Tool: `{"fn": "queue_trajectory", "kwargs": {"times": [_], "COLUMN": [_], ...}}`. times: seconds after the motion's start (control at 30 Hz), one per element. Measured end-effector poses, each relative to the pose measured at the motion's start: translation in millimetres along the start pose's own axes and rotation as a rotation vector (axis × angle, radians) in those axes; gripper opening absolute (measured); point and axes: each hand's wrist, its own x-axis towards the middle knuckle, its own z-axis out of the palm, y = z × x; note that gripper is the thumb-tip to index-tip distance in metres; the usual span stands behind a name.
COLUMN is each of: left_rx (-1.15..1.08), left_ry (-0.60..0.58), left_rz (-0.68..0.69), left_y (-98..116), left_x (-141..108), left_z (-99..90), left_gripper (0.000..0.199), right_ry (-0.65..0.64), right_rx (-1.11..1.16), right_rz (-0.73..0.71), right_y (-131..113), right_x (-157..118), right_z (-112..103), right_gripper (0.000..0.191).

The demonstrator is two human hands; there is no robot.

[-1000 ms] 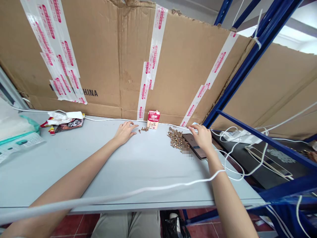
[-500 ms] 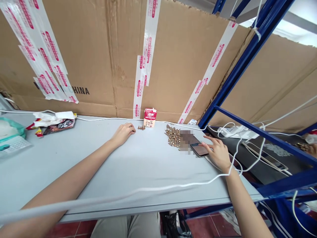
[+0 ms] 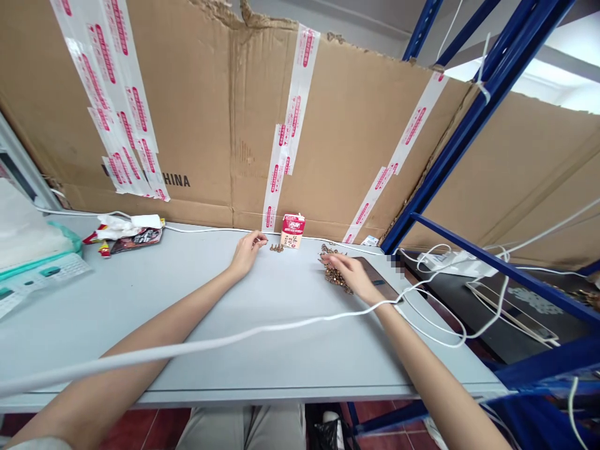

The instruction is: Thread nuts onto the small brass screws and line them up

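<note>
Our grey table (image 3: pixel 197 369) runs along a taped cardboard sheet (image 3: pixel 187 125), and a white cable (image 3: pixel 234 337) lies across our right forearm (image 3: pixel 422 356). Our right hand (image 3: pixel 351 275) presses its fingers into a heap of brass screws (image 3: pixel 334 269) beside a dark phone (image 3: pixel 375 275); we cannot tell whether they grasp any. Our left hand (image 3: pixel 248 253), relaxed, seems empty beside a small screw cluster (image 3: pixel 276 248) and a red-and-white drink carton (image 3: pixel 293 231). A snagged cable could jerk our arm, scattering screws.

Right hand (image 3: pixel 355 275) touching brass screw pile (image 3: pixel 334 270), left hand (image 3: pixel 246 254) resting just beside few loose screws (image 3: pixel 276 248) near red carton (image 3: pixel 293 231).
</note>
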Motion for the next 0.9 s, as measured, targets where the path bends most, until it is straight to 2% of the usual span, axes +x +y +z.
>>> {"fn": "queue_trajectory", "kwargs": {"times": [0.07,0.13,0.23,0.37,0.5,0.6,0.73,0.8,0.9], "left_rx": [-0.166,-0.250,-0.200,-0.110,-0.077,0.082,0.509,0.547,0.494], "left_ry": [0.040,0.049,0.040,0.016,-0.036,-0.053,-0.094,-0.170,-0.275], "left_rz": [-0.055,-0.049,0.028,0.110,0.109,0.089,0.060,0.028,0.044], "left_y": [10.1,20.2,32.7,43.2,43.0,25.9,-18.5,-41.2,-64.1], "left_x": [-2.4,-5.9,-11.1,-15.3,-12.5,-3.3,8.8,11.2,11.7], "left_z": [6.9,12.9,18.1,22.6,21.5,3.2,-40.5,-57.6,-66.5], "left_gripper": [0.012,0.014,0.014,0.011,0.012,0.017,0.019,0.020,0.023], "right_ry": [-0.092,-0.124,-0.126,-0.039,-0.034,-0.009,0.032,0.034,0.013], "right_rx": [0.191,0.392,0.638,0.794,0.756,0.721,0.695,0.674,0.660], "right_rz": [0.003,0.076,0.156,0.212,0.222,0.217,0.202,0.183,0.156], "right_y": [-18.2,-32.3,-42.1,-36.5,-28.9,-25.7,-22.3,-21.1,-19.1], "right_x": [21.1,36.2,42.4,32.1,27.5,30.0,32.5,32.7,32.9], "right_z": [37.7,70.9,100.6,102.0,91.1,89.1,90.0,90.3,92.1], "right_gripper": [0.041,0.044,0.044,0.039,0.037,0.040,0.036,0.033,0.031]}}
